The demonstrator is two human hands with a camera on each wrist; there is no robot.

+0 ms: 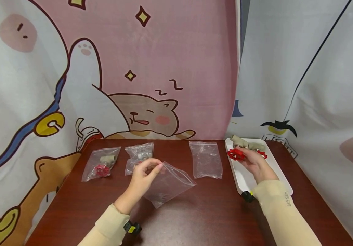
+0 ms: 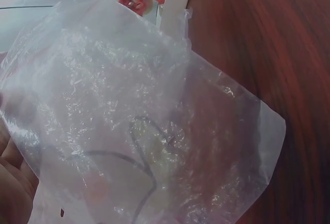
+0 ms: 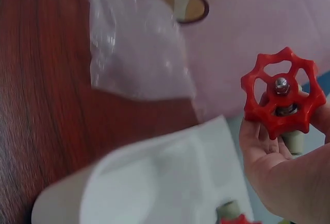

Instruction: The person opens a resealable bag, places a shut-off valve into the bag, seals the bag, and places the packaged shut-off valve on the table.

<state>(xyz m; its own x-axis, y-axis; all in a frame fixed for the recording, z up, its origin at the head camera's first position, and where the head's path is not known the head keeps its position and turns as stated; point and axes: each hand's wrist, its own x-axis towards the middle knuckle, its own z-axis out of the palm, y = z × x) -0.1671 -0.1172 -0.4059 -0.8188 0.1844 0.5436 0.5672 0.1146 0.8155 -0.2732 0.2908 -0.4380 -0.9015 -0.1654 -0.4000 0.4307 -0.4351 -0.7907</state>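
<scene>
Bag corner in one hand, red-wheeled valve in the other!
The left hand point(image 1: 144, 173) had thumb and fingertips closed on the zip corner of a clear bag point(image 1: 171, 187), hanging mid-worktop point(image 1: 207, 215); the right hand point(image 1: 255, 163) had its fingers curled round the valve point(image 3: 281, 86) behind the wheel, over the white tray point(image 1: 245, 176) at the worktop's far right corner, close to the tray's left edge. A second valve point(image 1: 256, 147) lay near the tray's far edge, so a straight lift looked the clean move, keeping the wheels from catching! And that mouth, seemingly barely parted, wanted spreading wide, one lip pinched, since thin film could snag on the wheel's lobes.
</scene>
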